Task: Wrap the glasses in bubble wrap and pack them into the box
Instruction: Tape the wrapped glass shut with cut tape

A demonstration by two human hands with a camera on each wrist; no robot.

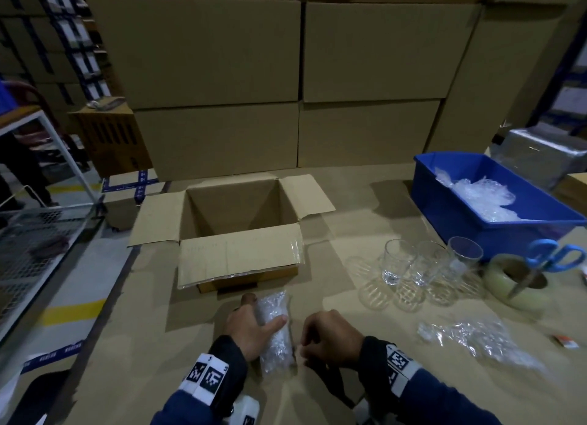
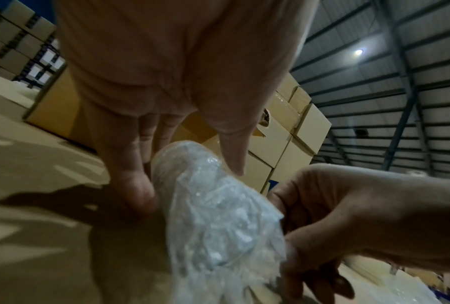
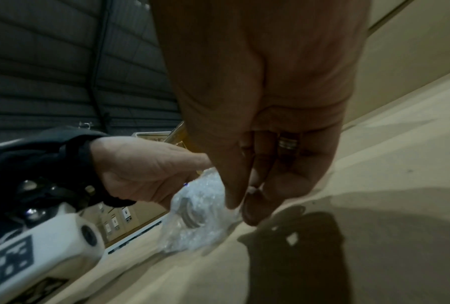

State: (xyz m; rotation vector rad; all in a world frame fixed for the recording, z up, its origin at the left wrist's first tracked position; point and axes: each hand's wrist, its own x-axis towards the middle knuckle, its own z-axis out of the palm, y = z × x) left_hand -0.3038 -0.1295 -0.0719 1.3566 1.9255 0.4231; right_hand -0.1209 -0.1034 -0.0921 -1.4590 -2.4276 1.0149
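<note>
Our left hand (image 1: 251, 327) curls round wrapped glass (image 1: 274, 329), lying on tabletop (image 1: 127, 345) just before open box (image 1: 235, 230). Our right hand (image 1: 330, 338), fingers curled, pinches wrap's near end. Further right: bare glasses (image 1: 422, 262) standing, loose wrap (image 1: 476, 335), blue bin (image 1: 460, 214).
</note>
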